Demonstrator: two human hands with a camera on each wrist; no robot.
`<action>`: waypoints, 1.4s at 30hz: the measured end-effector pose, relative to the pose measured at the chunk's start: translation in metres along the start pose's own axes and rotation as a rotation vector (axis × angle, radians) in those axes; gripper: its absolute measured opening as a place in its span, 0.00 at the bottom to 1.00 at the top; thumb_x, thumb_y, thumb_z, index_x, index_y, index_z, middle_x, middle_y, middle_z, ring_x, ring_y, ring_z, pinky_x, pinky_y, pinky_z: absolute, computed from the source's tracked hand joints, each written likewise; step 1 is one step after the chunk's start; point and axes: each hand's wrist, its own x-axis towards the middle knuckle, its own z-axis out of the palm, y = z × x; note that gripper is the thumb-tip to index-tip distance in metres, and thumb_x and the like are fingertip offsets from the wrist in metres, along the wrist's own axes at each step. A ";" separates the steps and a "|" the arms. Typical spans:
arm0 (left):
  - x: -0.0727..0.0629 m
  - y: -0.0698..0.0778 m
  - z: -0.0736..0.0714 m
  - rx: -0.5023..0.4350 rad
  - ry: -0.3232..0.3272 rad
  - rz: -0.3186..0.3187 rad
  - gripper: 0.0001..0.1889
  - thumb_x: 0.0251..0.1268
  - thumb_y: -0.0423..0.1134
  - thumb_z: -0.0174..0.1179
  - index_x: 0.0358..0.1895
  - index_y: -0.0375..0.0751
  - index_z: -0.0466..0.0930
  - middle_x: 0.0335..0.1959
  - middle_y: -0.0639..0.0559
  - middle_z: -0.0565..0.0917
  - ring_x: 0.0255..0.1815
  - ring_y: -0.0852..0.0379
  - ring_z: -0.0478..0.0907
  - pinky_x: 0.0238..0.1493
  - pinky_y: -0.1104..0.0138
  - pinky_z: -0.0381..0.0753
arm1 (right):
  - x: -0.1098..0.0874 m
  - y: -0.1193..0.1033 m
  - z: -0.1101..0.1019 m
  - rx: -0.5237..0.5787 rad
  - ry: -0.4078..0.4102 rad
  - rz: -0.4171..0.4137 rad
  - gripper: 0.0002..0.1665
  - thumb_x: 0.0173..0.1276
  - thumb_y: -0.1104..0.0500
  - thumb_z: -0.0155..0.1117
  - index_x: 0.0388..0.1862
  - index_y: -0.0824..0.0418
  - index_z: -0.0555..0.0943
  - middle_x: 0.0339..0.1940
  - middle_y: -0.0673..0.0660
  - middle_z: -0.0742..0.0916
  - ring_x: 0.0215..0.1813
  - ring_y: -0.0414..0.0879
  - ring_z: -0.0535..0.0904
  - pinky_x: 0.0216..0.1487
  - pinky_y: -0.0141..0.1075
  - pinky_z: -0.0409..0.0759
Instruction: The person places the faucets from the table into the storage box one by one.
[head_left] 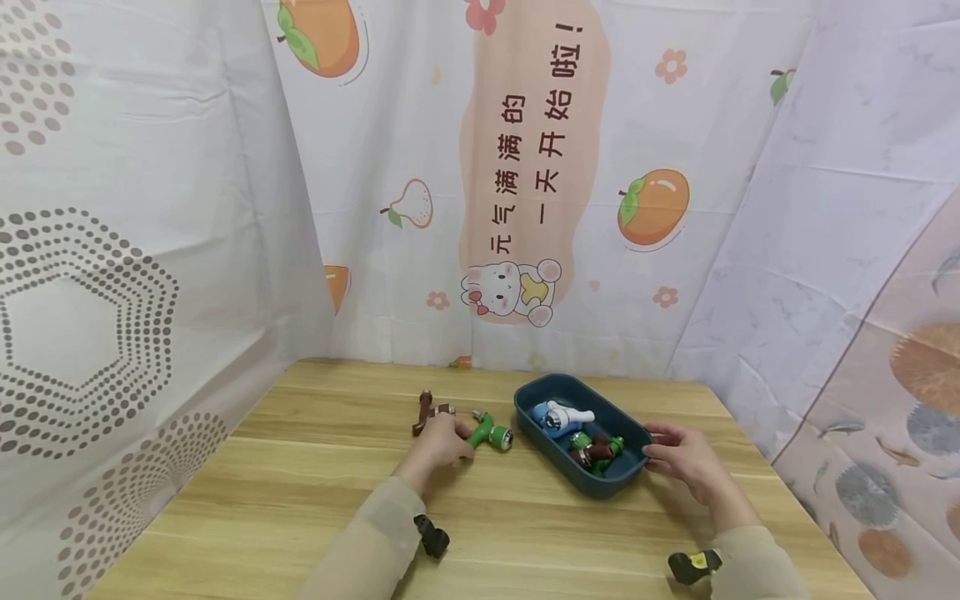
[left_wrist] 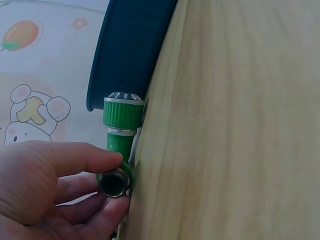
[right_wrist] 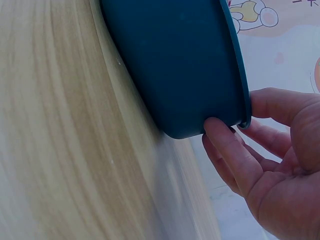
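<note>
My left hand (head_left: 442, 442) pinches a green branched pipe-like fitting (head_left: 499, 436) between thumb and fingers, low over the wooden table. In the left wrist view, this fitting (left_wrist: 123, 115) shows a ribbed collar with silvery bands, and a round open end faces the camera by the fingertips. Just beyond that hand lies a brown fitting (head_left: 424, 407), partly hidden by it. My right hand (head_left: 688, 457) grips the right end of a dark blue bin (head_left: 551, 454). In the right wrist view, fingers (right_wrist: 272, 102) touch the bin's rim and wall (right_wrist: 175, 65).
Inside the bin lie a white fitting (head_left: 576, 416), a blue one (head_left: 550, 427), a brown one (head_left: 591, 455) and green pieces (head_left: 617, 444). Printed curtains (head_left: 420, 125) hang behind and on both sides of the table (head_left: 247, 492).
</note>
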 end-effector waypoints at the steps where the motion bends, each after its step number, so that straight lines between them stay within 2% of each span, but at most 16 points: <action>1: 0.000 0.000 0.000 -0.003 0.000 -0.002 0.14 0.51 0.31 0.76 0.43 0.37 0.89 0.38 0.50 0.84 0.38 0.53 0.78 0.40 0.61 0.80 | 0.000 0.000 0.000 -0.004 -0.004 -0.002 0.33 0.69 0.71 0.64 0.70 0.80 0.66 0.60 0.79 0.76 0.52 0.55 0.84 0.48 0.43 0.85; 5: -0.001 -0.002 -0.001 -0.013 0.016 -0.005 0.12 0.52 0.30 0.74 0.43 0.38 0.89 0.38 0.50 0.84 0.37 0.53 0.78 0.36 0.63 0.79 | -0.002 0.001 0.001 -0.014 -0.003 0.002 0.33 0.69 0.70 0.64 0.70 0.80 0.66 0.62 0.79 0.75 0.52 0.55 0.84 0.49 0.43 0.85; 11: 0.000 -0.002 -0.005 -0.025 0.054 -0.012 0.13 0.53 0.30 0.72 0.44 0.39 0.89 0.40 0.49 0.86 0.38 0.54 0.78 0.35 0.64 0.79 | -0.001 0.001 0.001 -0.017 -0.009 0.004 0.33 0.70 0.70 0.64 0.70 0.80 0.65 0.62 0.79 0.75 0.53 0.55 0.84 0.49 0.43 0.85; 18: -0.002 -0.001 -0.010 -0.070 0.088 0.002 0.15 0.51 0.29 0.71 0.46 0.37 0.89 0.42 0.46 0.87 0.42 0.52 0.79 0.42 0.60 0.81 | -0.002 0.001 0.001 -0.015 -0.015 0.004 0.33 0.70 0.70 0.63 0.71 0.80 0.65 0.62 0.79 0.75 0.53 0.55 0.84 0.49 0.43 0.85; 28: -0.002 -0.001 -0.013 -0.078 0.103 0.004 0.14 0.52 0.29 0.72 0.44 0.37 0.90 0.42 0.48 0.87 0.45 0.52 0.80 0.47 0.57 0.81 | -0.001 0.002 0.000 -0.010 -0.016 -0.005 0.33 0.70 0.71 0.63 0.70 0.80 0.65 0.61 0.79 0.75 0.53 0.55 0.84 0.49 0.43 0.85; 34: -0.001 -0.001 -0.014 -0.082 0.138 0.024 0.13 0.51 0.31 0.73 0.43 0.40 0.91 0.39 0.50 0.87 0.43 0.52 0.81 0.45 0.58 0.81 | -0.002 0.001 -0.001 -0.013 -0.026 -0.014 0.33 0.71 0.70 0.63 0.70 0.81 0.64 0.61 0.79 0.75 0.52 0.54 0.84 0.48 0.43 0.85; 38: 0.000 0.002 -0.017 -0.120 0.170 0.047 0.12 0.51 0.29 0.72 0.41 0.39 0.91 0.37 0.51 0.87 0.41 0.52 0.80 0.43 0.58 0.80 | -0.001 0.001 0.000 -0.010 -0.022 -0.012 0.33 0.71 0.71 0.63 0.70 0.81 0.64 0.61 0.80 0.75 0.52 0.54 0.84 0.48 0.43 0.85; 42: 0.000 0.003 -0.019 -0.172 0.197 0.047 0.12 0.52 0.28 0.72 0.42 0.40 0.91 0.37 0.52 0.88 0.42 0.52 0.80 0.45 0.58 0.80 | -0.001 0.002 -0.001 -0.011 -0.018 -0.010 0.33 0.71 0.71 0.63 0.70 0.81 0.64 0.61 0.80 0.75 0.52 0.54 0.84 0.48 0.43 0.85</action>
